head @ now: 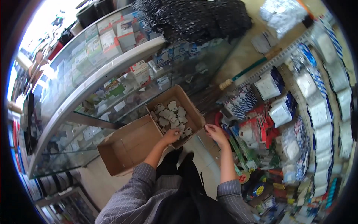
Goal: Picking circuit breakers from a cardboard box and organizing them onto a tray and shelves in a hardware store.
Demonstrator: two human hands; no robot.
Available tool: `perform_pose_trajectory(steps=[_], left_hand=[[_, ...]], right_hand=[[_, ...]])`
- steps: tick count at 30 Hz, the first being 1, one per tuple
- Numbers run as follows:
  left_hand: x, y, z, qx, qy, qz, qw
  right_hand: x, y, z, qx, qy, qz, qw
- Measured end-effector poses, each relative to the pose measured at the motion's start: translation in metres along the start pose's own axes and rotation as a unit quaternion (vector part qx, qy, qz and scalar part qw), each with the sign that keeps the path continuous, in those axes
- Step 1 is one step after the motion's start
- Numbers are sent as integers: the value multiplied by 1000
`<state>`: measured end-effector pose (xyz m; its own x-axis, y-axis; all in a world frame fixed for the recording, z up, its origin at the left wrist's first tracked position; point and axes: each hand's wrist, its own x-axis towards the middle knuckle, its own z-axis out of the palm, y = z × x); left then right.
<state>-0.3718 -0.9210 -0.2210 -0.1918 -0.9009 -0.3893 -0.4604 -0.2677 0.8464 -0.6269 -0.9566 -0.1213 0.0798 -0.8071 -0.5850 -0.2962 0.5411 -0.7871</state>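
An open cardboard box point(193, 112) stands before me, holding several small white pieces point(173, 116), apparently plastic. My left hand point(171, 136) reaches over its near side, fingers bent around a small pale piece among the others. Close to the right corner of that box is my right hand point(216, 135), its fingertips bunched near the rim. Whether they grip the cardboard or something small is unclear. Joined or pressed against the box on the left is a second cardboard box or open lid point(131, 140), with its bare inside showing.
A glass display case point(92, 81) with boxed goods runs along the left. Black textured material point(195, 22) lies on its far end. A broom point(246, 70) leans beyond the box. On the right hang packaged white sockets point(270, 86), above assorted goods. Tiled floor point(205, 161) shows below.
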Motion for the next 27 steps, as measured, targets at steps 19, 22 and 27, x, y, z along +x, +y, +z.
perform_pose_trajectory(steps=[19,22,27], left_hand=[[59,-50,76,-301,321,-348,828],[55,-72,93,-399,326,-321,795],[57,-78,112,-504,342,-288,739]], right_hand=[[253,109,147,-294,-175,-85,936],[262,91,175,-376,-141,-105,910],[281,83,204,-563,-77,-72,819]])
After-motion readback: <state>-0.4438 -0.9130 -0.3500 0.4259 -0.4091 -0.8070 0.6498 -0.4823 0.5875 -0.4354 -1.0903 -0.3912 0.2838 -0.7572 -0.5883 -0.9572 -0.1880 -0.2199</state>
